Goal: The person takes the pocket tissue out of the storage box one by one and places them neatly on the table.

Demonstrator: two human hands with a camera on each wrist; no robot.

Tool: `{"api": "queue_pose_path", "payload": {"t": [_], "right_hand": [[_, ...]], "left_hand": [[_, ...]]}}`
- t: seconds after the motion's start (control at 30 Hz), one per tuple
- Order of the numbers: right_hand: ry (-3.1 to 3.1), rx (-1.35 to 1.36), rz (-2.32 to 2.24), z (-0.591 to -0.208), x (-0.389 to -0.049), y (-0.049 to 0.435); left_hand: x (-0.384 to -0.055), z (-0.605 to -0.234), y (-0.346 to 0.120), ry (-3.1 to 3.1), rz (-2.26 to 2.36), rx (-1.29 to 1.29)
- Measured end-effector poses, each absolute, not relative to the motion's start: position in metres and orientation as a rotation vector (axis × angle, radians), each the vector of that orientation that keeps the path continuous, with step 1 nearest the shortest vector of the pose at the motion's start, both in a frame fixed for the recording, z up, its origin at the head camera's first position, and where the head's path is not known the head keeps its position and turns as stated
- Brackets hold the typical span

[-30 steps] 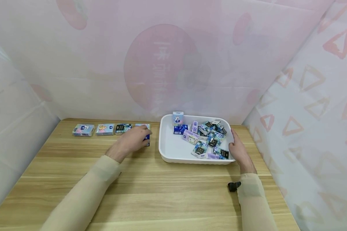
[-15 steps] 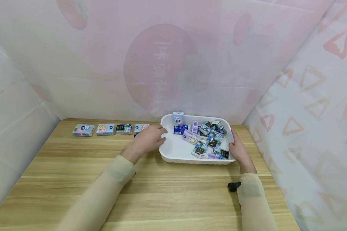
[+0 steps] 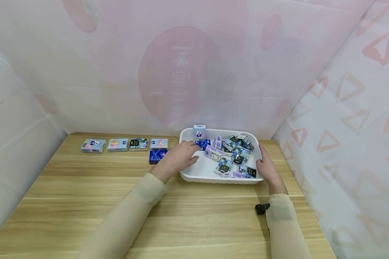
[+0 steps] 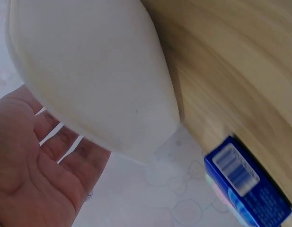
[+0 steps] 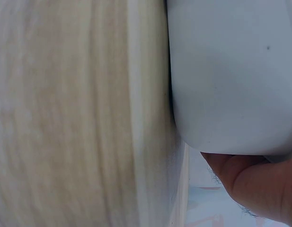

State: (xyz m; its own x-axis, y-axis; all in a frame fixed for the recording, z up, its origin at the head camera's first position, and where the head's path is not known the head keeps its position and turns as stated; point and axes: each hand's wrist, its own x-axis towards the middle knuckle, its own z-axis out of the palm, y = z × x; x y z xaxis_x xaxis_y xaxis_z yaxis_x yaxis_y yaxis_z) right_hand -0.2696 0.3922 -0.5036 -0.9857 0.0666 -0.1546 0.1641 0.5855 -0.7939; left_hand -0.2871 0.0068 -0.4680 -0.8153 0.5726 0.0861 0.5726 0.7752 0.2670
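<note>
My left hand (image 3: 180, 157) hovers over the left end of a white plastic tray (image 3: 194, 179), fingers stretched out and holding nothing. In the left wrist view the palm (image 4: 37, 165) faces up beside the tray wall (image 4: 98, 80), fingers reaching over its rim. Closest to those fingers lies a dark blue tissue pack (image 3: 203, 144) in the tray, partly covered by the hand. Above it a light blue tissue pack (image 3: 199, 132) leans upright against the back wall. My right hand (image 3: 268, 167) grips the tray's right end, thumb over the rim; the right wrist view shows it against the outer wall (image 5: 231, 85).
Purple packs (image 3: 213, 153) and floral packs (image 3: 241, 154) lie jumbled in the tray's right half. Left of it, a row of tissue packs (image 3: 117, 145) lines the table's back edge, with a blue pack (image 3: 157, 157) in front of its right end. A patterned curtain stands behind.
My left hand has let go of the blue tissue pack on the table and moved right, over the tray. The right hand and the tray stay where they were.
</note>
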Motion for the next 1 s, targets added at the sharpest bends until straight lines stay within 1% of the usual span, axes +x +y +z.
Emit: {"api": "queue_pose_path", "payload": {"t": [0.47,0.83,1.0], "right_hand": [[2.714,0.191,-1.36,-0.503,-0.27,0.392],[2.728,0.194,-1.331,-0.502,-0.27,0.392],[2.728,0.188,-1.34,-0.502,-0.27,0.392]], "left_hand": [[-0.293,-0.477,0.05,2.94,0.413,1.087],[-0.295,-0.48,0.073,2.944,0.319,0.992],[-0.299,-0.486,0.078,2.967,0.247,0.99]]}}
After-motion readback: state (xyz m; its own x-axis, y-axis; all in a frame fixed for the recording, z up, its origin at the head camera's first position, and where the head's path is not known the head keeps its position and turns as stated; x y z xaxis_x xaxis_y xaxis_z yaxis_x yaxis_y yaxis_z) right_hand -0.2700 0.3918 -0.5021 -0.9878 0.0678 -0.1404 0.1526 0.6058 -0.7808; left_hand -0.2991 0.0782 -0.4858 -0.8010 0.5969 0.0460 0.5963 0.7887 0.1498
